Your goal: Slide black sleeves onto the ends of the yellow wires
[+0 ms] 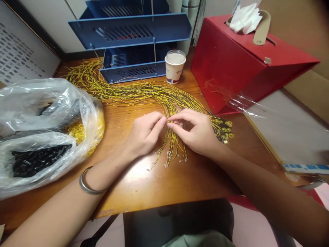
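Over the front of the table my left hand is closed, thumb and index finger pressed together in a pinch. My right hand meets it fingertip to fingertip, also pinching. A thin yellow wire runs between the fingers; its very end is hidden by the fingertips. Beneath both hands lies a large bundle of yellow and black wires. Some wires fan toward me with small clear connectors on their ends. Others end at the right in yellow ring-like caps.
To the left, a clear plastic bag holds black caps and yellow caps. A blue tray rack and a paper cup stand behind the wires. On the right are a red box with tissue and a cardboard box.
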Tool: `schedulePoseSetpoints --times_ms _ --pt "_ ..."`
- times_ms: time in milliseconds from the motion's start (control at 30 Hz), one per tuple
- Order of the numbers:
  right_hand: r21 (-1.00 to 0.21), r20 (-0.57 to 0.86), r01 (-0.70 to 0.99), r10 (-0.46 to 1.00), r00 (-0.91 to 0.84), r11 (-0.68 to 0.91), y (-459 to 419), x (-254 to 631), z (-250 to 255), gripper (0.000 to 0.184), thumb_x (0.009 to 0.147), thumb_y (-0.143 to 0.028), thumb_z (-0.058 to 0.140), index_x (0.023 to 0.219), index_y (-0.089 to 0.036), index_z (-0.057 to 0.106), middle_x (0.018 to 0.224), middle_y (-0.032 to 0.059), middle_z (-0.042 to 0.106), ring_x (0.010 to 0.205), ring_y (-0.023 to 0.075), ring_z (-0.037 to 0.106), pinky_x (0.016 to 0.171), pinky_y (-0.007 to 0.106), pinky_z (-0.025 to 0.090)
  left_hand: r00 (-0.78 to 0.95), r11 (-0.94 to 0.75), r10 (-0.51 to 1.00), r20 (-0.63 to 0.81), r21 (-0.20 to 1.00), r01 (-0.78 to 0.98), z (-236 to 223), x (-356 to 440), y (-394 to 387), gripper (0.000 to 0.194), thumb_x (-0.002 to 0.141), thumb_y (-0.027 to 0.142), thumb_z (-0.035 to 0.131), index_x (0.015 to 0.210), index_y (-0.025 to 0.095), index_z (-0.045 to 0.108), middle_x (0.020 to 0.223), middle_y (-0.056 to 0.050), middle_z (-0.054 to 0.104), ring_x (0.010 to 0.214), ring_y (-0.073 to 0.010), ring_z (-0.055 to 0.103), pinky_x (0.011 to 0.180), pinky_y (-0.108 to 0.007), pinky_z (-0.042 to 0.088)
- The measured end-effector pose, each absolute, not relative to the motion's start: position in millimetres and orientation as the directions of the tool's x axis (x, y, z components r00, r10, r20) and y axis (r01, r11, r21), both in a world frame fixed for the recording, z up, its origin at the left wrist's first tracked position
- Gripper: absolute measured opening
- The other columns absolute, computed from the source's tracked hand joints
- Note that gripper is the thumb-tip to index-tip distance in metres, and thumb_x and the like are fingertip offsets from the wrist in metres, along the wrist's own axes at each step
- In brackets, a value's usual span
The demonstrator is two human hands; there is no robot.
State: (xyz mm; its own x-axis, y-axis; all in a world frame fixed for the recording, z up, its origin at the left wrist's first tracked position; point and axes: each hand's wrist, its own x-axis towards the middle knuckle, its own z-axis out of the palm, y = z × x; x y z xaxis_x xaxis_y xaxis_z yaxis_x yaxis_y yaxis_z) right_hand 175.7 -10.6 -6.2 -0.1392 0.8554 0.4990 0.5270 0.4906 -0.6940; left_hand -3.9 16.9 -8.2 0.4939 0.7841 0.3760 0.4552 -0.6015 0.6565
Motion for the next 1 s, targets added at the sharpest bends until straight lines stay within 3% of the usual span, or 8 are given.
schedulePoseSetpoints --times_ms 233,367,433,533,700,867,933,1000 --pt "-0.728 0.532 0.503 0.847 -0.012 0.465 -9.2 179.6 -1.1 0.003 0.081 -0.017 0.068 0.081 -0.019 0.071 0.077 0.0022 0.071 0.070 0.0148 0.065 0.066 0.030 0.052 0.512 -0.616 0.773 0.374 0.638 0.463 -7.5 -3.8 16.3 0.027 0.095 0.032 0.048 0.079 0.015 0.061 0.070 -0.001 0.062 0.063 -0.0118 0.054 0.063 -0.025 0.042" --pt "-0.864 0.479 0.296 0.845 0.239 0.406 -10.0 177.6 3.4 0.003 0.083 -0.021 0.069 0.084 -0.021 0.067 0.080 0.0019 0.073 0.071 0.0166 0.071 0.066 0.030 0.058 0.543 -0.623 0.761 0.356 0.634 0.458 -10.7 -2.3 15.6 0.020 0.091 0.033 0.055 0.092 0.016 0.066 0.077 -0.002 0.068 0.061 -0.0115 0.056 0.061 -0.024 0.044" --pt "-0.911 0.408 0.186 0.876 0.257 0.369 -14.0 172.5 4.5 0.006 0.082 -0.025 0.071 0.083 -0.022 0.065 0.078 0.0020 0.073 0.070 0.0173 0.072 0.065 0.030 0.060 0.585 -0.629 0.737 0.339 0.662 0.408 -12.5 -2.0 15.5 0.027 0.088 0.034 0.060 0.108 0.016 0.064 0.076 -0.001 0.069 0.057 -0.0100 0.056 0.059 -0.022 0.044" --pt "-0.958 0.287 0.055 0.949 0.129 0.282 -23.3 163.6 5.4 0.014 0.077 -0.027 0.076 0.082 -0.021 0.065 0.075 0.0018 0.074 0.068 0.0178 0.073 0.066 0.031 0.061 0.623 -0.643 0.704 0.341 0.678 0.356 -13.4 -2.9 15.9 0.040 0.088 0.032 0.061 0.124 0.016 0.057 0.079 0.000 0.070 0.057 -0.0089 0.057 0.060 -0.021 0.045" --pt "-0.974 0.203 -0.127 0.970 -0.132 0.187 -33.1 168.0 12.9 0.013 0.074 -0.024 0.078 0.079 -0.021 0.066 0.074 0.0011 0.075 0.067 0.0175 0.073 0.067 0.031 0.061 0.633 -0.676 0.692 0.347 0.618 0.400 -10.9 -3.8 17.2 0.022 0.092 0.028 0.054 0.091 0.017 0.073 0.075 -0.002 0.072 0.064 -0.0119 0.061 0.061 -0.023 0.045" --pt "-0.924 0.013 -0.300 0.763 -0.646 -0.238 -29.4 186.2 22.0 0.017 0.078 -0.030 0.075 0.076 -0.020 0.062 0.065 0.0005 0.072 0.057 0.0184 0.070 0.051 0.029 0.057 0.442 -0.578 0.811 0.382 0.639 0.507 -11.5 -2.1 17.6 0.026 0.093 0.032 0.055 0.102 0.017 0.074 0.087 -0.007 0.077 0.071 -0.0156 0.068 0.068 -0.026 0.050" --pt "-0.893 0.021 -0.378 0.816 -0.578 -0.245 -25.0 186.5 20.7 0.020 0.076 -0.033 0.076 0.075 -0.020 0.061 0.062 -0.0012 0.070 0.055 0.0166 0.069 0.048 0.026 0.054 0.449 -0.595 0.799 0.401 0.634 0.494 -11.9 -2.5 17.4 0.027 0.093 0.033 0.055 0.100 0.017 0.075 0.084 -0.006 0.077 0.068 -0.0148 0.066 0.066 -0.026 0.050" --pt "-0.895 -0.010 -0.416 0.938 -0.348 -0.164 -19.5 183.2 16.3 0.022 0.073 -0.033 0.079 0.076 -0.020 0.061 0.062 -0.0027 0.069 0.055 0.0130 0.066 0.046 0.021 0.049 0.493 -0.642 0.757 0.428 0.624 0.444 -11.1 -3.7 17.0 0.025 0.093 0.032 0.055 0.095 0.017 0.076 0.076 -0.005 0.075 0.062 -0.0128 0.063 0.063 -0.025 0.048"
